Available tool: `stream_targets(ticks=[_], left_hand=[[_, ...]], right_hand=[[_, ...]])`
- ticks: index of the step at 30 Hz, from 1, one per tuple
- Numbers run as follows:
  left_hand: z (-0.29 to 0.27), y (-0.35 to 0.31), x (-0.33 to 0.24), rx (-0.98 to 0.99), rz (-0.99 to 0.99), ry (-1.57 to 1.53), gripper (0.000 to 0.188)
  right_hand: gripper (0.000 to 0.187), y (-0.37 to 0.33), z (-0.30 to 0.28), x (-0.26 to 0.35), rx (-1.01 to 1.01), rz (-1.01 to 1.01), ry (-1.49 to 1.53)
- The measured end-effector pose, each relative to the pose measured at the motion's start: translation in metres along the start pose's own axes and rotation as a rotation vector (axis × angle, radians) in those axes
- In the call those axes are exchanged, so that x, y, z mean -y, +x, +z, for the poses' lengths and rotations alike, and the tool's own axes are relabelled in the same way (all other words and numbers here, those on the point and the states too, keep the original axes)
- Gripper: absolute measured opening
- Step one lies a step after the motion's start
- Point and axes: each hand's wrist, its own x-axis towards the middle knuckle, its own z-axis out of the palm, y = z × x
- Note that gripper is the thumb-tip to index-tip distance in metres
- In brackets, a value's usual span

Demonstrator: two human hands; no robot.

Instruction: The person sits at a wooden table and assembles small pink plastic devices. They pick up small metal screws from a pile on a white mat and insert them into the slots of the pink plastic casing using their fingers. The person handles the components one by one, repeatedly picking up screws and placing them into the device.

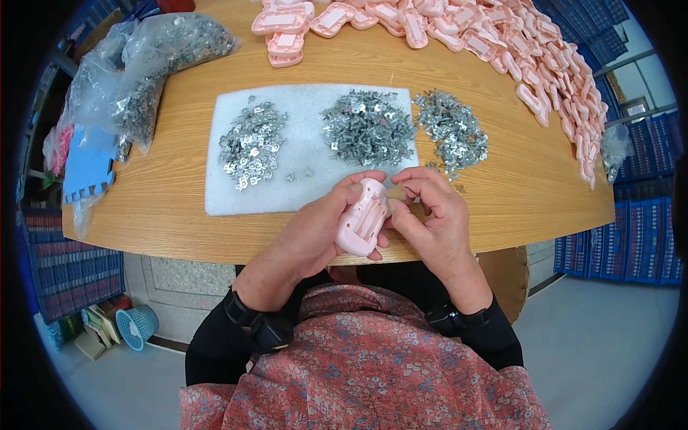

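Casing (364, 219) of pale pink plastic lies in the left hand (315, 228), long recess facing up. From my remote seat I see that hand wrapped around it, thumb along the upper left edge, other fingers curled underneath with tips showing past the right side. The right hand (441, 223) meets the casing at its upper right edge, thumb and index finger bent toward each other there; something tan shows at these fingertips, but I cannot tell whether they pinch a small part.

Just beyond the left hand I have a white foam sheet (301, 193) on the wooden table (165, 204). Past that hand's knuckles, a loose pile of flat metal pieces (252, 143) covers the sheet's left part. A denser metal heap (369, 127) stands straight ahead of both hands, and a third metal pile (453, 132) lies on bare wood beyond the right hand. Farther ahead and to the right of it, I see many pink shells (494, 43). Clear plastic bags (143, 79) sit well off the left hand, beside a blue mat (89, 168).
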Motion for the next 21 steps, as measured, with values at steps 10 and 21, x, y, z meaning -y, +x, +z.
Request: stream_targets(ticks=[10,21], left_hand=[[-0.004,0.003,0.004,0.019,0.001,0.008,0.044],[-0.005,0.003,0.007,-0.007,0.005,0.01,0.043]], right_hand=[[0.014,0.0,0.007,0.002,-0.06,-0.069,-0.116],[0.016,-0.004,0.005,0.008,-0.044,-0.131,-0.267]])
